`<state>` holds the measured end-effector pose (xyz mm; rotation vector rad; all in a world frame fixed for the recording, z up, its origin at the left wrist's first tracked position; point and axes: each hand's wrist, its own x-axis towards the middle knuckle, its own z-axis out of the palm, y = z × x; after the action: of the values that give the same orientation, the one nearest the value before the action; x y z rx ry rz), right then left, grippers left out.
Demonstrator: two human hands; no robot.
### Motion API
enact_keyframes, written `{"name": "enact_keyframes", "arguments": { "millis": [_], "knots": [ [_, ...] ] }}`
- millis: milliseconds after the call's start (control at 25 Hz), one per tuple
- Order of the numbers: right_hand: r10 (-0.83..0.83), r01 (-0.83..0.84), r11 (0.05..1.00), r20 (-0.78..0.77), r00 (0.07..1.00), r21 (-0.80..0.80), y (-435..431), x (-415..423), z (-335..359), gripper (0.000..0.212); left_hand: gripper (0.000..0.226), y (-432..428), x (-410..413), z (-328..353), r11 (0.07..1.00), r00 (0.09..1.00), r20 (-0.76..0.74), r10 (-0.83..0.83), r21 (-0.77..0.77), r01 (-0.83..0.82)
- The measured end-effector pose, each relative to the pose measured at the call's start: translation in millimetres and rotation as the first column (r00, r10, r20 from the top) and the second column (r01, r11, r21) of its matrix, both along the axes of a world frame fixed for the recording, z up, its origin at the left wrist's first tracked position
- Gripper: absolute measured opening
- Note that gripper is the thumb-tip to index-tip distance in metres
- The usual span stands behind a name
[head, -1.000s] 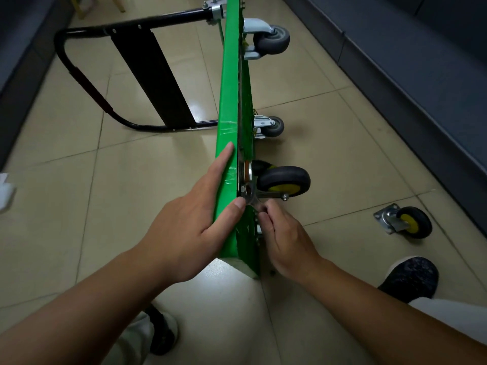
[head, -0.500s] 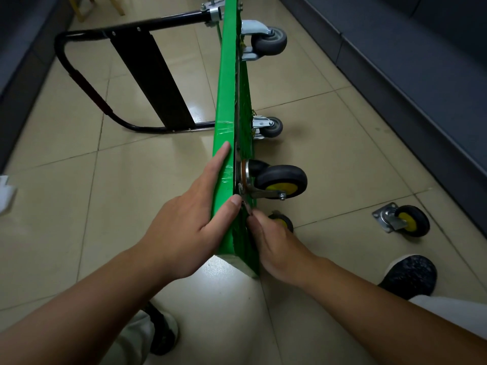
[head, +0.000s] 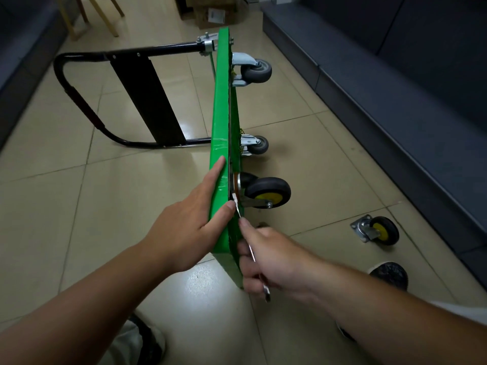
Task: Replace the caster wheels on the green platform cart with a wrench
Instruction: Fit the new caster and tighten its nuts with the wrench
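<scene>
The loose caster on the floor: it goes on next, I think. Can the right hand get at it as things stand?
Probably, though not yet: the right hand grips the wrench, so it must free itself first. Only bare floor lies between it and the loose caster.

left hand (head: 187,229) flat, right hand (head: 270,260) apparently clenched

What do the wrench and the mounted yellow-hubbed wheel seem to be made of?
The wrench is probably polished steel: it shines bright silver. The mounted wheel has a tyre that looks like matte black rubber; its hub looks like glossy yellow plastic.
</scene>
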<state>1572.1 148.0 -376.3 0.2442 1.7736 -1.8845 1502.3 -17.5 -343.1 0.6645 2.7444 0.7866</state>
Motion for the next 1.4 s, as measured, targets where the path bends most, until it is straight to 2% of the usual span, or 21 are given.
{"name": "enact_keyframes", "arguments": {
  "millis": [40, 120, 240, 320, 400, 680, 800, 880, 1000, 1200, 1320, 1400],
  "knots": [
    [-0.04, 0.052, 0.994, -0.112, 0.993, 0.101, -1.2, 7.6, -10.7, 0.05, 0.073, -0.4, -0.2, -0.1, 1.0, 1.0, 0.004, -0.001, -0.007, 0.001],
    [-0.003, 0.129, 0.925, -0.333, 0.943, 0.356, 9.5, 17.4, -37.6, 0.046, 0.073, -1.4, -0.5, -1.5, 1.0, 1.0, 0.015, 0.003, -0.014, -0.002],
    [0.141, 0.195, 0.764, -0.454, 0.88, 0.615, 33.4, -2.9, -63.4, 0.038, 0.072, -2.3, -1.3, -3.6, 1.0, 1.0, 0.028, 0.009, 0.001, -0.009],
    [0.193, 0.269, 0.696, -0.535, 0.822, 0.665, 38.8, -24.2, -68.7, 0.033, 0.071, -2.0, -0.1, -3.6, 1.0, 1.0, 0.023, 0.005, 0.012, -0.006],
    [0.262, 0.308, 0.675, -0.608, 0.75, 0.671, 36.9, -37.6, -76.8, 0.028, 0.07, -1.9, 0.1, -4.2, 1.0, 1.0, 0.016, 0.003, 0.024, -0.003],
    [0.379, 0.299, 0.693, -0.685, 0.622, 0.656, 32.4, -52.8, -88.9, 0.034, 0.07, -1.1, 2.8, -1.3, 0.998, 1.0, 0.018, 0.022, 0.056, -0.023],
    [0.403, 0.216, 0.698, -0.624, 0.67, 0.683, 31.0, -54.0, -89.3, 0.039, 0.07, -0.5, 2.9, -1.0, 0.997, 0.999, 0.024, 0.025, 0.072, -0.027],
    [0.378, 0.129, 0.747, -0.577, 0.724, 0.652, 24.6, -48.2, -87.6, 0.036, 0.07, -0.2, 3.5, -0.1, 0.997, 0.999, 0.017, 0.028, 0.075, -0.03],
    [0.26, 0.003, 0.877, -0.479, 0.838, 0.48, 16.0, -37.6, -74.4, 0.037, 0.069, 1.0, 3.8, -0.7, 0.996, 0.999, 0.007, 0.037, 0.075, -0.037],
    [0.172, -0.118, 0.958, -0.193, 0.966, 0.263, 3.4, -21.0, -32.7, 0.052, 0.068, 0.0, 6.2, -2.5, 0.998, 0.999, -0.019, 0.042, 0.047, -0.042],
    [0.128, -0.13, 0.991, 0.086, 0.988, 0.021, -0.9, -26.7, 4.1, 0.058, 0.07, -1.2, 3.2, -2.2, 0.999, 0.999, -0.025, 0.037, 0.02, -0.036],
    [0.136, -0.129, 0.99, 0.172, 0.976, -0.048, 1.3, -25.9, 21.1, 0.056, 0.07, -0.7, 3.1, 0.8, 1.0, 1.0, -0.021, 0.024, -0.005, -0.024]
  ]
}}
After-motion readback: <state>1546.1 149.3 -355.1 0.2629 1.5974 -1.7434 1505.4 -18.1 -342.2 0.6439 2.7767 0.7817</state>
